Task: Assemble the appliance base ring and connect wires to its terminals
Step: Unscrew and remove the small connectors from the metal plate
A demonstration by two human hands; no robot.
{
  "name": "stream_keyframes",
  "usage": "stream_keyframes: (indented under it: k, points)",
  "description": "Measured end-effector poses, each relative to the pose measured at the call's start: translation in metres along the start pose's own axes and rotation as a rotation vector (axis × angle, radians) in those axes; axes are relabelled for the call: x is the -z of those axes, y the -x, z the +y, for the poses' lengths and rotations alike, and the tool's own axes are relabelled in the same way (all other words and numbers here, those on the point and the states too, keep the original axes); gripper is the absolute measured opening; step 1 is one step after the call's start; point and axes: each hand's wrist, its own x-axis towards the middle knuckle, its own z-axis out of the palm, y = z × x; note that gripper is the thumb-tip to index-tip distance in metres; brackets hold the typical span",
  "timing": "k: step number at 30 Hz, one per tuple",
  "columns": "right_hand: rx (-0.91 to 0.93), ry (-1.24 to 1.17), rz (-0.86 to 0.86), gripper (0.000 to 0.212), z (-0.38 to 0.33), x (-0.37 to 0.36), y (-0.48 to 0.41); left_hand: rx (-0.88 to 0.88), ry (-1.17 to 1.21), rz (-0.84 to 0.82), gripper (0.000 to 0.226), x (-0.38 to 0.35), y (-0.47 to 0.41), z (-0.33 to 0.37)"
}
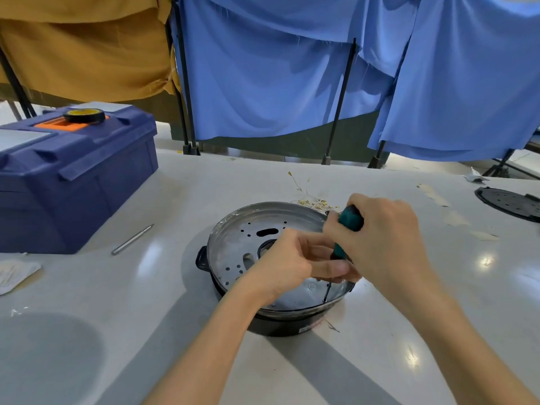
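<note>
Teal screwdriver (349, 222) gripped in right hand (385, 244), left hand (280, 258) pinching its shaft; tip may skid across metal plate (248, 229), jab the left hand if pushed off-axis.

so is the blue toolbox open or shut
Shut: the toolbox lid lies flat and closed, with a tape roll resting on top.
</note>
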Motion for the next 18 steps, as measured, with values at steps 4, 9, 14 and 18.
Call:
stream_keyframes:
  k: [4, 9, 14, 18]
  points:
    - [-0.129, 0.112, 0.223, 0.038, 0.0, -0.011, 0.018, 0.023, -0.012, -0.012, 0.023, -0.008, -0.003, -0.002]
    - [0.06, -0.015, -0.128, 0.046, 0.011, 0.019, -0.001, 0.026, -0.012, -0.072, 0.017, -0.004, -0.001, 0.0]
    - [0.218, -0.006, -0.181, 0.031, 0.009, 0.019, -0.007, 0.011, 0.01, -0.083, 0.017, -0.003, -0.001, -0.002]
    - [0.028, 0.095, -0.013, 0.039, 0.007, 0.01, -0.001, 0.001, 0.025, -0.046, 0.019, -0.004, -0.003, -0.004]
